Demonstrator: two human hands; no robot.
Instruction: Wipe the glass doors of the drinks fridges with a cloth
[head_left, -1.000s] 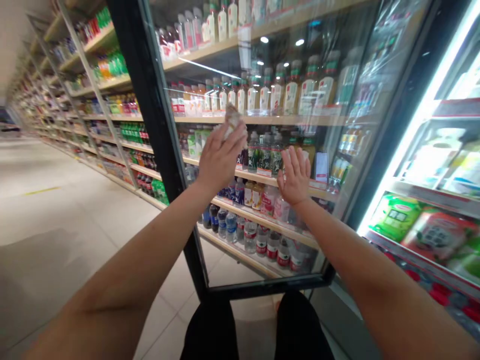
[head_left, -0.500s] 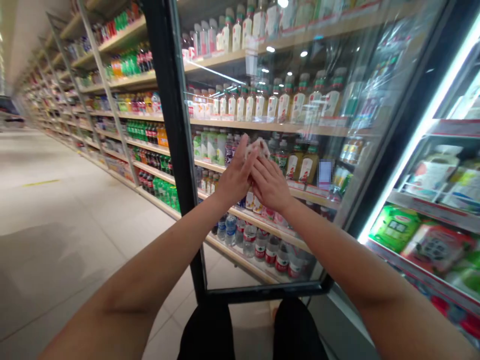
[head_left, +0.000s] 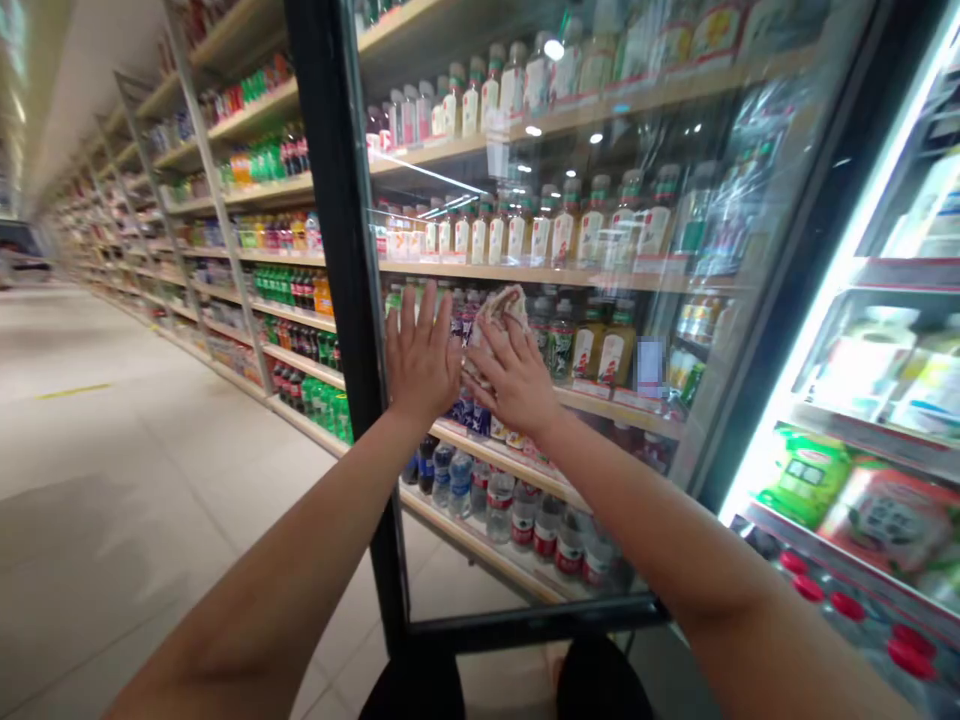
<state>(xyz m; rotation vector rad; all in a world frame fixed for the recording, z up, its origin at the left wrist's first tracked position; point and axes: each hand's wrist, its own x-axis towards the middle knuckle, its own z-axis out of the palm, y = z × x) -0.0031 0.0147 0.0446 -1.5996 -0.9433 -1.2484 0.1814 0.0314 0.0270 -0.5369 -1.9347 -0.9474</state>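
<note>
A glass cooler door (head_left: 600, 420) in a black frame (head_left: 341, 300) stands swung out in front of me. My left hand (head_left: 421, 358) lies flat on the glass beside the frame, fingers stretched upward. My right hand (head_left: 511, 375) presses a crumpled pale cloth (head_left: 501, 305) against the glass just right of the left hand, fingers over the cloth. Through the glass I see shelves of bottles.
Long shelves of drink bottles (head_left: 262, 200) run along the aisle to the left, beside a light tiled floor (head_left: 112, 460). The lit cooler interior (head_left: 862, 470) with green and red packs is at the right. My dark trousers (head_left: 420, 695) show at the bottom.
The cloth has passed from my left hand to my right hand. My left hand has moved left and now lies flat on the glass. The view has shifted down a little.
</note>
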